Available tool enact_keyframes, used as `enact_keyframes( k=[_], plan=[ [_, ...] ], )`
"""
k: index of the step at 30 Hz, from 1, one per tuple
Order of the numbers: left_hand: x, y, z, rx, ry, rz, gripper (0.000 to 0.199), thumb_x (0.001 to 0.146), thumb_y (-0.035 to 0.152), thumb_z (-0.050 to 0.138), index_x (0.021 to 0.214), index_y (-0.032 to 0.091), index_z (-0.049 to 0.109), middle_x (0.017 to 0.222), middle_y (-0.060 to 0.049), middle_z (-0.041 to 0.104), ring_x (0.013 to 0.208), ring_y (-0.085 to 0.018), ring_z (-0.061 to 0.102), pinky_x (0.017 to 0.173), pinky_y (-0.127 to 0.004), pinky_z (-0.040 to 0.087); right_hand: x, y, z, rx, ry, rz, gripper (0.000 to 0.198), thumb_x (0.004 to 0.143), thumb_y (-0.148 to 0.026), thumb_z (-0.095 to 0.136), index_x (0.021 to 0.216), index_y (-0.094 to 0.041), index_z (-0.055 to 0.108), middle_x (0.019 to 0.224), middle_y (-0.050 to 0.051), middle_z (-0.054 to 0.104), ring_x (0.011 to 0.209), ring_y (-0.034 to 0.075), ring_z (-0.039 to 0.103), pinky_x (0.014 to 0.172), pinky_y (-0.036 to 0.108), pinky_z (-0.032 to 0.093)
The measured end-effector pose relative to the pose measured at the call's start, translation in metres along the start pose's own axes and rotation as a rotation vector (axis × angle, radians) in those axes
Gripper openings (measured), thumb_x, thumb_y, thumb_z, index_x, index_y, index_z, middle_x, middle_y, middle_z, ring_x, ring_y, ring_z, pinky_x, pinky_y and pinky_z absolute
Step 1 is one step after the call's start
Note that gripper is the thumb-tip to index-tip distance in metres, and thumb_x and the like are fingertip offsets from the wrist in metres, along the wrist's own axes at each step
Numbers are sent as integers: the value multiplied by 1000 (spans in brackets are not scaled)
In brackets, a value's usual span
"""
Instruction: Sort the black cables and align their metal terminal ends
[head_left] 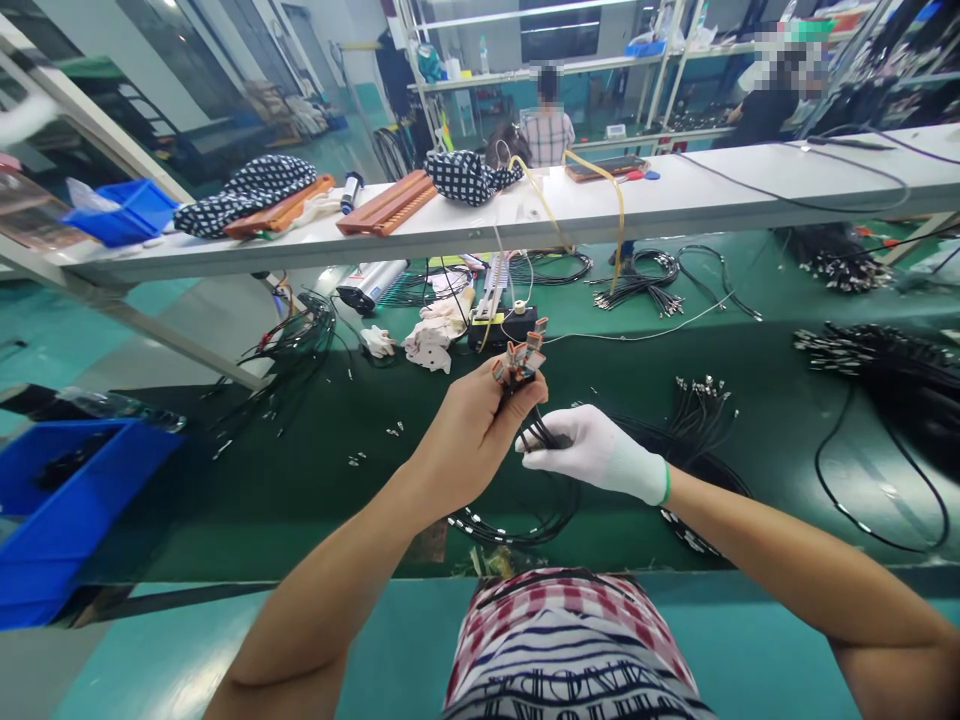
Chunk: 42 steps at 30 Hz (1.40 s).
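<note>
My bare left hand (476,425) is closed around a bundle of black cables (534,425), just under their ends. Small connectors with orange and silver parts (523,355) fan out above its fingers. Lower on the same bundle, my right hand (600,455), in a white glove with a green cuff, wraps round the cables. The rest of the bundle hangs as a loop (525,532) below my hands, marked with white labels. Right of the glove, another coil of black cables (697,430) lies on the green mat with its metal-tipped ends upward.
Blue bins (67,510) stand at the left. A white shelf (652,200) crosses behind the bench, bearing brown racks (388,203) and checkered cloths. White gloves (435,335) and a black box (502,328) lie beneath it. Thick cable bundles (900,380) cover the right side. People sit farther back.
</note>
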<state>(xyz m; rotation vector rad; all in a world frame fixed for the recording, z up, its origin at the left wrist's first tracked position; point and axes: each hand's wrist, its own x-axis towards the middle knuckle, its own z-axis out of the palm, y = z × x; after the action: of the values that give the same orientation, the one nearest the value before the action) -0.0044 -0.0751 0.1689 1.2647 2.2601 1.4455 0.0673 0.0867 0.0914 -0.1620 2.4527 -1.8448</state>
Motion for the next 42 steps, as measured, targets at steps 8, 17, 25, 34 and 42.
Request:
enact_keyframes(
  k=[8,17,25,34,42],
  plan=[
    [-18,3,0,-46,-52,-2,29,98,37,43,86,16,60,83,-5,57,57,-9,45,52,-22,36,-3,0,-1,-74,-144,35,19,72,-32,77,81,-15,73,78,1,68,73,15,62,65,23,45],
    [-25,10,-6,-44,34,48,26,98,33,44,84,16,58,87,-6,59,58,-9,45,48,-22,34,-7,-1,13,-578,-39,104,11,69,-31,78,75,-23,74,73,-2,70,68,14,61,59,24,35],
    [-38,27,-25,-55,96,50,26,98,32,45,86,16,60,74,-4,56,51,-9,45,44,-23,34,-13,24,30,-663,-83,254,15,70,-38,77,79,-26,74,79,-3,70,74,14,62,61,23,35],
    [-37,20,-27,-113,189,-24,29,95,39,50,81,15,61,79,-4,56,45,-6,44,37,-20,32,-26,29,33,-433,-168,190,15,70,-32,78,79,-20,74,76,-2,70,70,13,63,61,22,39],
    [-36,18,-26,-197,93,-76,31,92,44,55,80,17,63,78,-4,55,50,-8,45,36,-20,35,-32,36,30,-207,-428,177,19,74,-16,72,92,-17,76,85,1,74,78,14,69,70,18,47]
  ],
)
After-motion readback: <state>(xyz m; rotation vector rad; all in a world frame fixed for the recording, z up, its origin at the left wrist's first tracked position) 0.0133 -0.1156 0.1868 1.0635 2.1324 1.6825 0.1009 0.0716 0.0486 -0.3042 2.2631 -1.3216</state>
